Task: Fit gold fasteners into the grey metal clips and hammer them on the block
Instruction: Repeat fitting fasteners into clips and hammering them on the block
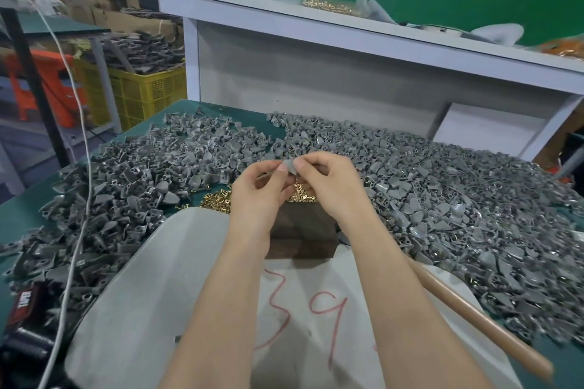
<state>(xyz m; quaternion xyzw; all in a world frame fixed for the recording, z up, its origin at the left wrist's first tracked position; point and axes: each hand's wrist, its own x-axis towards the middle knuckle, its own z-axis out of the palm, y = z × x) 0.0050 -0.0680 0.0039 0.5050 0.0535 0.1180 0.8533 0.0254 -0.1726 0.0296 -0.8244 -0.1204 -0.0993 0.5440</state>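
Both hands meet above the dark block (301, 238) in the middle of the table. My left hand (264, 189) and my right hand (328, 181) pinch one small grey metal clip (291, 166) between their fingertips. A heap of gold fasteners (221, 199) lies just behind the block, partly hidden by my hands. Loose grey clips (442, 193) cover the green table on both sides. A wooden hammer handle (474, 319) lies at the right beside my right forearm; its head is hidden.
A white sack (151, 294) marked with red numbers lies under my forearms. A white cable (79, 199) hangs down at the left. The white shelf (347, 28) behind holds bags of gold fasteners (328, 5). A yellow crate (148, 91) stands beyond the table's left edge.
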